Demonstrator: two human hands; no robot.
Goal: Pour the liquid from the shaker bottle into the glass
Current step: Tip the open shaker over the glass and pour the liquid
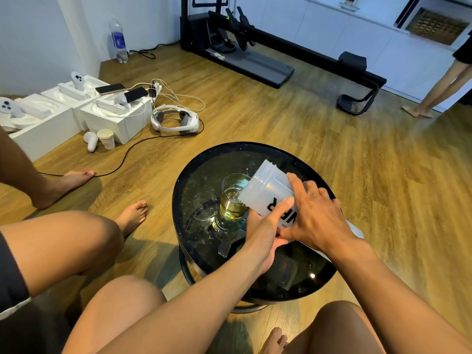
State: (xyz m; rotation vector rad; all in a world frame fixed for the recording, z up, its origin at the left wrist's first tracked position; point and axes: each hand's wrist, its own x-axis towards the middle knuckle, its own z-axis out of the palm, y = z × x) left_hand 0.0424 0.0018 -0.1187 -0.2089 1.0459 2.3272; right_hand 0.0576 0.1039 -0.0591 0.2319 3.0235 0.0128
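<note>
A translucent white shaker bottle (pixel 265 187) with black lettering is tipped steeply to the left, its open mouth resting over the rim of a clear glass (pixel 231 200). The glass stands on the round black glass table (pixel 194 175) and holds yellowish liquid to well above half. My left hand (pixel 265 226) grips the bottle from below near its base, thumb along its side. My right hand (pixel 316 213) clasps the bottle from above. Both hands hide the bottle's lower end.
The table top is wet with splashes, and a clear lid-like piece (pixel 224 247) lies near its front. A white paper (pixel 356 229) lies under my right wrist. Another person's legs (pixel 63 241) are close on the left. White boxes, a headset (pixel 176 121) and cables lie on the floor.
</note>
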